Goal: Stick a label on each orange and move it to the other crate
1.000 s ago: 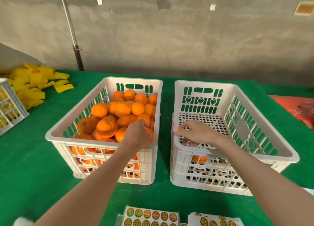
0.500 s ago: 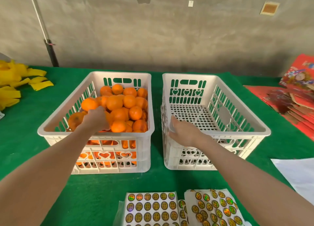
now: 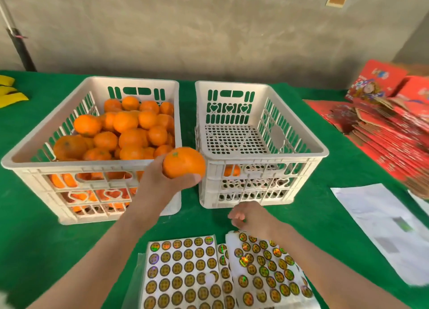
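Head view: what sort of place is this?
Probably a small fruit packing or labelling station. Signs: a white crate heaped with oranges, sheets of round holographic stickers in front, and a stack of flat red cartons on the right, on a green-covered table by a bare concrete wall.

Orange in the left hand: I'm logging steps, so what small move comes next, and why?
Probably the right hand peels a label off the sticker sheet just by it: the left hand holds the orange up, no label visible on it.
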`<action>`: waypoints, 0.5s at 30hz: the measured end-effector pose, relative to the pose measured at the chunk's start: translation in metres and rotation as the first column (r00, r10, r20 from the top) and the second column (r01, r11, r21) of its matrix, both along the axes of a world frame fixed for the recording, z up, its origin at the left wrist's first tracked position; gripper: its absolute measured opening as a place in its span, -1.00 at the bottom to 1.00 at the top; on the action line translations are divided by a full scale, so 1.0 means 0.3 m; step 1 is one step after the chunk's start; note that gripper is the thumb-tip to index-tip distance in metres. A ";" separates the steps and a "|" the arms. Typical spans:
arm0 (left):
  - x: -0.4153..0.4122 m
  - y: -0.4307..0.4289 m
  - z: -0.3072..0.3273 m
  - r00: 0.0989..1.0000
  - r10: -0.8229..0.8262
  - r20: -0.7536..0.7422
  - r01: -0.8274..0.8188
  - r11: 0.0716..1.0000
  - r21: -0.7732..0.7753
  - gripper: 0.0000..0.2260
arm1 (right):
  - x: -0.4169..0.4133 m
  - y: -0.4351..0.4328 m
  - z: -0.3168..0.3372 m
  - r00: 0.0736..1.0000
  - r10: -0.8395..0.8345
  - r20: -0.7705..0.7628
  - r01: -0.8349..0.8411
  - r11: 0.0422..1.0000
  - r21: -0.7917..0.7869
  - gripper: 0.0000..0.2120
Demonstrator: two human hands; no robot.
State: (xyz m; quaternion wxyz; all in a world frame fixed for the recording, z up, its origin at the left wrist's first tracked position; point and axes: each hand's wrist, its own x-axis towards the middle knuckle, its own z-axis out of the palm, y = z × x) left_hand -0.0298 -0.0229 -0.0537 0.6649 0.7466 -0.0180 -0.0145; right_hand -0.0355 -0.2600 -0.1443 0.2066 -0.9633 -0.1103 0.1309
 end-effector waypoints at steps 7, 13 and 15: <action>-0.076 -0.119 -0.251 0.872 -0.207 -0.444 0.095 0.961 -0.261 -0.43 | -0.038 -0.070 -0.115 0.978 -0.049 -0.202 0.003 0.975 -0.223 -0.64; -0.077 -0.188 -0.393 0.757 -0.298 -0.582 -0.032 0.872 -0.489 -0.41 | -0.033 -0.090 -0.143 0.991 -0.076 -0.113 0.069 0.995 -0.067 -0.86; -0.082 -0.213 -0.412 0.724 -0.340 -0.601 -0.036 0.850 -0.525 -0.47 | -0.028 -0.102 -0.139 0.988 -0.092 -0.121 0.095 0.995 0.026 -0.87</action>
